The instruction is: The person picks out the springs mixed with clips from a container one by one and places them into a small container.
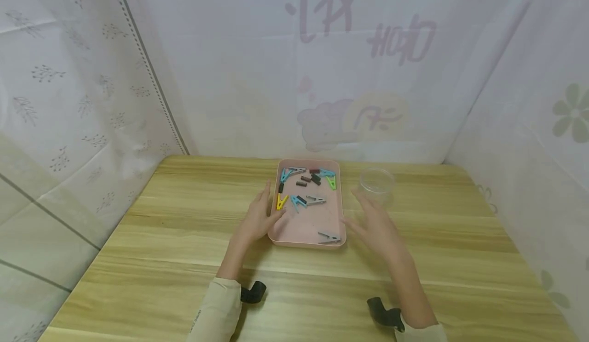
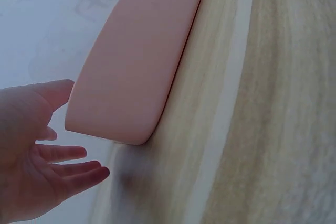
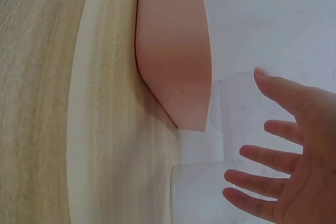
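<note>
A pink tray lies on the wooden table, holding a yellow clip, blue clips, a green clip, grey clips and several small dark pieces. My left hand is at the tray's left side, its thumb over the rim; in the left wrist view the hand has its fingers spread beside the tray wall. My right hand is just off the right side, fingers extended; in the right wrist view the hand holds nothing.
A clear round container stands right of the tray, near my right fingertips; part of it shows in the right wrist view. Patterned white curtains hang behind and beside the wooden table.
</note>
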`<control>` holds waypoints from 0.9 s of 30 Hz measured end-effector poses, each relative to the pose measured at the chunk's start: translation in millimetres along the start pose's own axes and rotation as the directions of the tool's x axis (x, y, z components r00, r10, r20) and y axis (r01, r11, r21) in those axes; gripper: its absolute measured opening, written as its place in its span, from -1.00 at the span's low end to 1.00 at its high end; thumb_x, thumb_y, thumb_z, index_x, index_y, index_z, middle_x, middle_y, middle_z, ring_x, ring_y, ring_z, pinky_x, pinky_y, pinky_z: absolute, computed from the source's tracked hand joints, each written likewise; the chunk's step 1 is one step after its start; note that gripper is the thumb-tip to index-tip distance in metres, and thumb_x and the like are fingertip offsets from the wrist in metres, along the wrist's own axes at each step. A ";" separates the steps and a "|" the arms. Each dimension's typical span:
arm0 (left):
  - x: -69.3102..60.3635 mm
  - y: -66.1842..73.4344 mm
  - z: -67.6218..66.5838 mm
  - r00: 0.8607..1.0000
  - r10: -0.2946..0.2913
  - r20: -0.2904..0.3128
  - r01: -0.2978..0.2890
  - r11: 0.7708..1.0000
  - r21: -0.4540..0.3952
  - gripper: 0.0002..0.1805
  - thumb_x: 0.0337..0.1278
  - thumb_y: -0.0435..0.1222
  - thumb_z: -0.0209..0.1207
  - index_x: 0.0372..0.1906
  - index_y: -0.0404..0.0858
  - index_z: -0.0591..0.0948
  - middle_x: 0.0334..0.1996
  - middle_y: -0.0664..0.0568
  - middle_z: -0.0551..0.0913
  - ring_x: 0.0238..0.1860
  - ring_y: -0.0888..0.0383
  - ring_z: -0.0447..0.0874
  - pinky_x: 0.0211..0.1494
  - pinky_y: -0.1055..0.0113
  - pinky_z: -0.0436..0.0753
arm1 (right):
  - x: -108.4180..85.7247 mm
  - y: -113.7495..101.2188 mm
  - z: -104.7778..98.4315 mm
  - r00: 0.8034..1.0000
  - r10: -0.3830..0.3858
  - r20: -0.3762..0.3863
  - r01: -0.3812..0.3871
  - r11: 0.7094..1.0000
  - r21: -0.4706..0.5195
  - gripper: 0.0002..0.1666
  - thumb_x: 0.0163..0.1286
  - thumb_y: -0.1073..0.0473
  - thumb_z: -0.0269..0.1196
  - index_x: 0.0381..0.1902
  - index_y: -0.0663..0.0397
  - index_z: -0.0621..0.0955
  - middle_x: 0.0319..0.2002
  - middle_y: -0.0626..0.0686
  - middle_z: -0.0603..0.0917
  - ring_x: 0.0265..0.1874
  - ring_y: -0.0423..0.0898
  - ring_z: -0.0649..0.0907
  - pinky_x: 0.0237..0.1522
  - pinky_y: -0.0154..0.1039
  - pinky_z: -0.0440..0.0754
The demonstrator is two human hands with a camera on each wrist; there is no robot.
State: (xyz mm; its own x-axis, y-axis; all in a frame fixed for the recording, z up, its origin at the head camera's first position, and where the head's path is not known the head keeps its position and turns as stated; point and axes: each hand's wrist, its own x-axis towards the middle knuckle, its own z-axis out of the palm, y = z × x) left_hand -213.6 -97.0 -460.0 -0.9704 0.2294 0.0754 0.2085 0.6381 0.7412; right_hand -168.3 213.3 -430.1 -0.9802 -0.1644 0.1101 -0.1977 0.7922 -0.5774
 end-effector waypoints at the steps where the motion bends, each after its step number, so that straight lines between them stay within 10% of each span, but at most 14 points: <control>1: -0.1 -0.8 0.4 1.000 0.006 -0.002 -0.007 1.000 -0.020 -0.01 0.46 -0.20 0.29 0.69 -0.41 -0.05 0.57 -0.51 0.18 0.57 -0.43 0.19 0.57 -0.30 0.30 | 0.4 0.0 0.4 1.000 0.002 0.001 -0.002 1.000 0.011 -0.03 0.52 -0.06 0.35 0.67 0.15 0.19 0.62 0.31 0.24 0.57 0.39 0.23 0.52 0.46 0.18; 17: 3.7 -8.7 5.7 0.997 0.074 0.010 -0.070 0.975 -0.210 -0.30 0.53 -0.45 0.14 0.61 -0.50 0.17 0.48 -0.49 0.33 0.38 -0.42 0.51 0.36 -0.17 0.62 | 10.6 -7.4 2.3 0.999 -0.021 0.048 0.015 0.994 0.107 -0.18 0.58 -0.02 0.28 0.62 0.15 0.28 0.55 0.32 0.36 0.54 0.35 0.34 0.53 0.36 0.28; 27: 5.1 -6.6 12.5 0.997 -0.069 -0.039 0.048 0.919 -0.391 -0.37 0.46 -0.54 0.10 0.55 -0.56 0.26 0.48 -0.48 0.35 0.43 -0.49 0.42 0.45 -0.20 0.52 | 24.3 -12.7 3.7 0.996 -0.039 0.082 0.028 0.992 0.123 -0.26 0.58 0.07 0.29 0.58 0.19 0.35 0.52 0.30 0.42 0.45 0.36 0.46 0.45 0.32 0.44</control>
State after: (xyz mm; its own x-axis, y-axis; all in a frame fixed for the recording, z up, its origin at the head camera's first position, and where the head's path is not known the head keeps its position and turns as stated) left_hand -218.3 -90.8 -472.9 -0.9864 0.1566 0.0502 0.0974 0.3106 0.9455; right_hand -189.5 197.1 -423.0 -0.9679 -0.2426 0.0653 -0.2228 0.7091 -0.6690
